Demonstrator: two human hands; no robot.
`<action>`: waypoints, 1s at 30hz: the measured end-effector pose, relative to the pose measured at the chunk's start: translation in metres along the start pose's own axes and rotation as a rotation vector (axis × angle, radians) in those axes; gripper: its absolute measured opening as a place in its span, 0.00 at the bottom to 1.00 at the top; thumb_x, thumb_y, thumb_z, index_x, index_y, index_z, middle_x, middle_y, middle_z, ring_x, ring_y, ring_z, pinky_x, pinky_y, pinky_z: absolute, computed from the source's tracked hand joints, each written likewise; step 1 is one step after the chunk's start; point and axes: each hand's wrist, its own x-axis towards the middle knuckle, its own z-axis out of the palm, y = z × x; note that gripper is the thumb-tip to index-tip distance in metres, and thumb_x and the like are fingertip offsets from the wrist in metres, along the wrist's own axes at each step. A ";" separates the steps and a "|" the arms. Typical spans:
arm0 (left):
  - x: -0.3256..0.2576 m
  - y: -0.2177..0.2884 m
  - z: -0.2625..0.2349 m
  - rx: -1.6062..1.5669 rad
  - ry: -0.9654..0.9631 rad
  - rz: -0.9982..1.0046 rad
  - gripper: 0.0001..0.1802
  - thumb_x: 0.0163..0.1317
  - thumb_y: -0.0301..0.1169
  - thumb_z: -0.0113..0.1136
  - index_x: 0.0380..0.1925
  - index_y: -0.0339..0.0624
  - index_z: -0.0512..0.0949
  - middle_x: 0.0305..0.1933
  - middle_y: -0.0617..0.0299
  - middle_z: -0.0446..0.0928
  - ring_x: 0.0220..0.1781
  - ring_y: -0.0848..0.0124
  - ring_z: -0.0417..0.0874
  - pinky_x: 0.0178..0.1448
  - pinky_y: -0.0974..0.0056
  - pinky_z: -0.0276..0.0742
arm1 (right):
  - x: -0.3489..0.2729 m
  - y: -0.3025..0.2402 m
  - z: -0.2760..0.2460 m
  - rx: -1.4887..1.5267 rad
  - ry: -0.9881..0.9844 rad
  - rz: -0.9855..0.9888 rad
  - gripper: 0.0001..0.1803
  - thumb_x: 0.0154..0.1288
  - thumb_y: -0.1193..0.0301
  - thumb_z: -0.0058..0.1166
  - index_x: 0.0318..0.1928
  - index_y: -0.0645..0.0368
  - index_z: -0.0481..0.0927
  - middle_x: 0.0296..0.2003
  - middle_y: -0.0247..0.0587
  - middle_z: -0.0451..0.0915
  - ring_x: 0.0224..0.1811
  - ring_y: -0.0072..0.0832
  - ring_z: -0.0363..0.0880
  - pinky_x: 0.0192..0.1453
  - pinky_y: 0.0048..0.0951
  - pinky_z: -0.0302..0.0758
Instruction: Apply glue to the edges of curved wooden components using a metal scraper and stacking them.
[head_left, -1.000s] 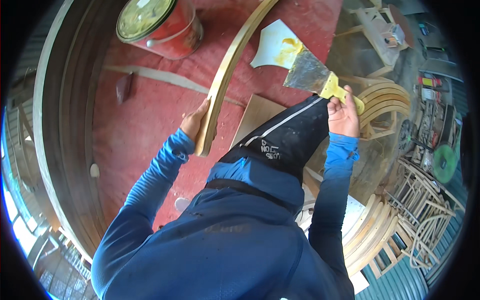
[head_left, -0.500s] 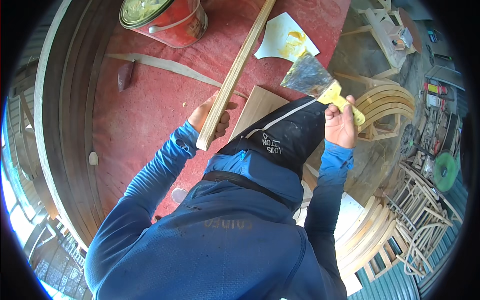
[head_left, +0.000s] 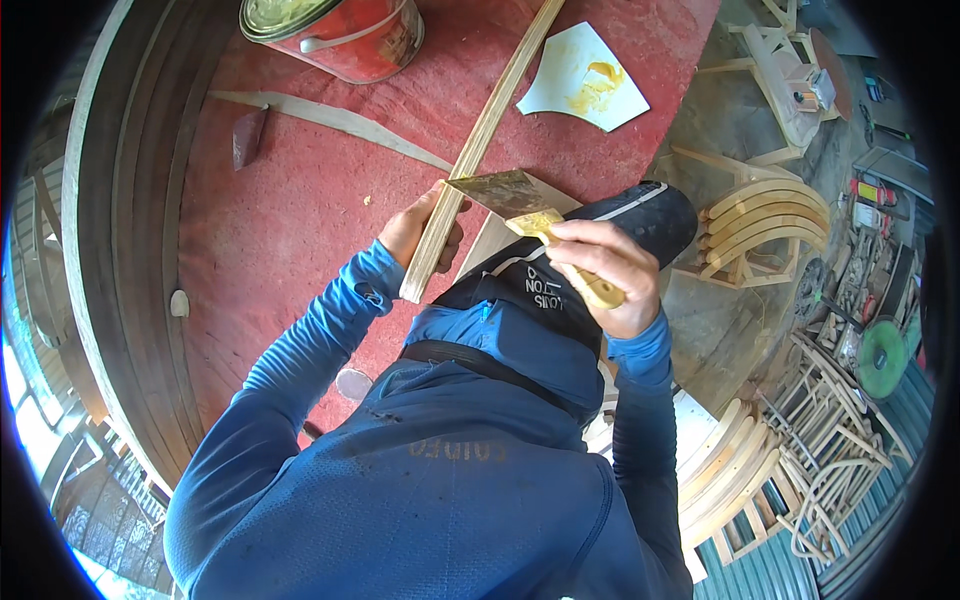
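My left hand point(head_left: 408, 229) is wrapped round a long, narrow wooden strip point(head_left: 478, 145) near its lower end. The strip slants up and away to the far edge of view. In my right hand point(head_left: 617, 270) is a putty knife point(head_left: 499, 190) with a yellow handle and a broad, stained blade. A corner of that blade meets the strip just above my left hand. Beyond it lies a white, curved-edged plate point(head_left: 556, 84) smeared with yellow putty. A flat wooden board point(head_left: 490, 243) rests beside my knee, partly hidden by the blade and my leg.
An open red can point(head_left: 365, 45) of pale paste stands at the far left on the red surface point(head_left: 300, 220). Near it are a thin wooden offcut point(head_left: 330, 120) and a dark reddish piece point(head_left: 250, 138). Curved wooden parts point(head_left: 765, 225) are stacked at right; a tall curved panel point(head_left: 130, 250) borders the left.
My right hand has swung left and nearer, bringing the putty knife from beside the white plate to the wooden strip. My left hand still grips the strip in nearly the same place.
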 end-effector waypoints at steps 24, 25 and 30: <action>0.008 -0.007 -0.008 0.084 0.129 0.100 0.31 0.74 0.64 0.39 0.40 0.49 0.76 0.25 0.60 0.73 0.19 0.67 0.72 0.23 0.61 0.69 | -0.001 -0.029 0.003 -0.090 -0.099 0.010 0.20 0.51 0.84 0.65 0.48 0.59 0.85 0.47 0.45 0.83 0.45 0.41 0.85 0.50 0.36 0.83; 0.007 -0.006 -0.006 0.068 0.140 0.079 0.31 0.74 0.64 0.39 0.38 0.48 0.76 0.25 0.60 0.73 0.20 0.67 0.72 0.23 0.60 0.68 | -0.001 -0.029 0.004 -0.092 -0.098 0.012 0.20 0.51 0.84 0.65 0.48 0.59 0.85 0.47 0.45 0.83 0.45 0.41 0.85 0.50 0.36 0.83; 0.004 -0.004 -0.001 0.043 0.099 0.064 0.33 0.74 0.64 0.39 0.36 0.47 0.77 0.25 0.60 0.73 0.20 0.66 0.72 0.23 0.60 0.68 | -0.005 -0.030 0.013 -0.194 -0.138 -0.108 0.20 0.53 0.79 0.65 0.49 0.60 0.85 0.47 0.46 0.83 0.45 0.41 0.84 0.50 0.37 0.83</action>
